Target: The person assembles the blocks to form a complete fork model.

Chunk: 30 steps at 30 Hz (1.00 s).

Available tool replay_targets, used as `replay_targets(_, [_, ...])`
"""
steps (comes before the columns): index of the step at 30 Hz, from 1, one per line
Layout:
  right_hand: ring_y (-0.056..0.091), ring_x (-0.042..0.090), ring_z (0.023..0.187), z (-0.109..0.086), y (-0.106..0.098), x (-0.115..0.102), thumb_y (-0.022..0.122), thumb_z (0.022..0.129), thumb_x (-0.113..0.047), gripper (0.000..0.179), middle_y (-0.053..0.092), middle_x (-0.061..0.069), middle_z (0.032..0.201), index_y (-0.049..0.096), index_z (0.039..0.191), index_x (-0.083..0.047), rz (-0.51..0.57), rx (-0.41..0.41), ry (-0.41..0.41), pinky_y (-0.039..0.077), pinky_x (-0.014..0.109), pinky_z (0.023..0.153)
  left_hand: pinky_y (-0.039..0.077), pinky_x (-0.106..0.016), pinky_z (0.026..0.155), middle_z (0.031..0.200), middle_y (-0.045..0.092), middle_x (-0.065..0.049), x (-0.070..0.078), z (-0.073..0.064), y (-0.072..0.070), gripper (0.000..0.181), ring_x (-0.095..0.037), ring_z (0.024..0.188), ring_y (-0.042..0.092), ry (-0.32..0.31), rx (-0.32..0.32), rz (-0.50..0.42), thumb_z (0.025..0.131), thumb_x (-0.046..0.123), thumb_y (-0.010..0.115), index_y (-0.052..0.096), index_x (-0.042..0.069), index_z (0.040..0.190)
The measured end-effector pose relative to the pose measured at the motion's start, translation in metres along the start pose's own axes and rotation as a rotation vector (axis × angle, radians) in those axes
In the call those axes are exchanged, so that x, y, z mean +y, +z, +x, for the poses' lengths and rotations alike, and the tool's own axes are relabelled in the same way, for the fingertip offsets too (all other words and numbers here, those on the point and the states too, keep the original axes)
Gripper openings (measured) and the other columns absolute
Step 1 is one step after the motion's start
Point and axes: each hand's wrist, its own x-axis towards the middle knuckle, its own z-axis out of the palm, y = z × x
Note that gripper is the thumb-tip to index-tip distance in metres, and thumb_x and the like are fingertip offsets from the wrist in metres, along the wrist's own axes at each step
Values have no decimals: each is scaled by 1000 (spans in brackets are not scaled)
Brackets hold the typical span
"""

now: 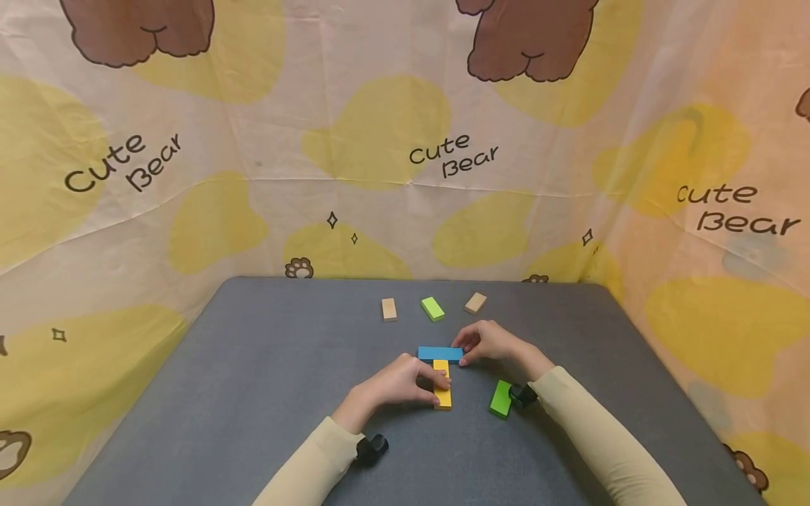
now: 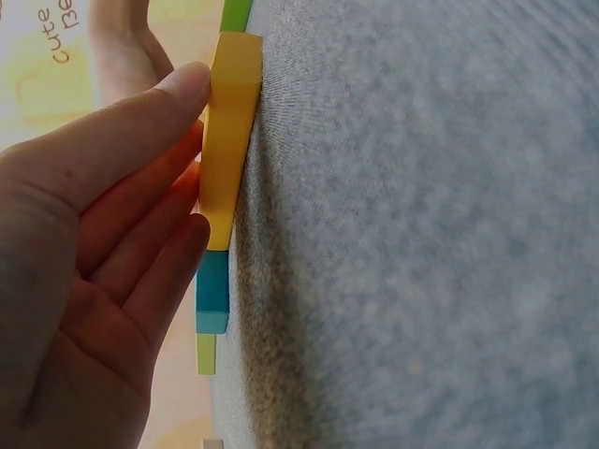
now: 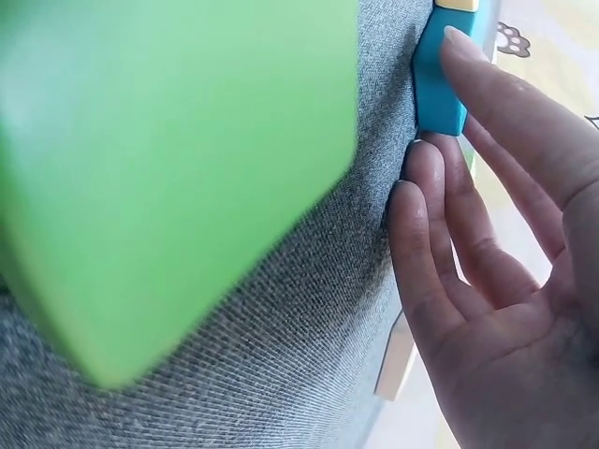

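Note:
A yellow block [image 1: 442, 403] lies lengthwise on the grey table. A blue block [image 1: 436, 353] lies crosswise against its far end, so the two form a T. My left hand [image 1: 397, 381] holds the yellow block, its fingers reaching over the top and the thumb [image 2: 192, 84] near the close end. At the right end of the blue block my right hand [image 1: 492, 342] grips it. In the right wrist view the thumb [image 3: 463, 45] lies along the blue block's side, with other fingertips around its end.
Behind the T lie a light green block [image 1: 433, 308] and two plain wooden blocks, one left [image 1: 389, 310] and one right [image 1: 476, 303]. A green block [image 1: 500, 399] lies beside my right wrist, close to the wrist camera. A printed cloth [image 1: 380, 140] surrounds the table [image 1: 253, 365].

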Motion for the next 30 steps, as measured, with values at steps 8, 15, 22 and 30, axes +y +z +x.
replay_targets(8, [58, 13, 85, -2, -2, -2, 80, 78, -24, 29, 71, 0, 96, 72, 106, -19, -5, -8, -20, 52, 24, 78, 50, -14, 90, 114, 71, 17, 0, 0, 0, 29, 7, 104, 62, -12, -2, -7, 80, 29, 78, 74, 28, 109])
replay_targets(15, [58, 13, 85, -2, -2, -3, 79, 79, -23, 29, 70, 1, 96, 71, 106, -18, 0, -15, -18, 51, 22, 77, 50, -14, 90, 114, 72, 16, 0, 0, 1, 29, 7, 102, 62, -10, -3, -12, 80, 30, 78, 74, 28, 109])
replay_targets(22, [58, 13, 84, -2, -2, -4, 79, 79, -22, 29, 70, 2, 96, 71, 106, -17, 1, -12, -29, 51, 21, 76, 50, -14, 90, 113, 72, 16, 0, 0, 0, 29, 7, 102, 62, -6, 1, -5, 80, 30, 78, 74, 28, 108])
replay_targets(30, [59, 12, 85, -2, -2, -3, 79, 80, -23, 28, 71, 1, 97, 71, 106, -18, -10, -14, -28, 51, 21, 77, 50, -14, 90, 113, 72, 16, 1, -1, -1, 29, 8, 103, 62, -10, -2, -11, 80, 28, 78, 74, 27, 108])
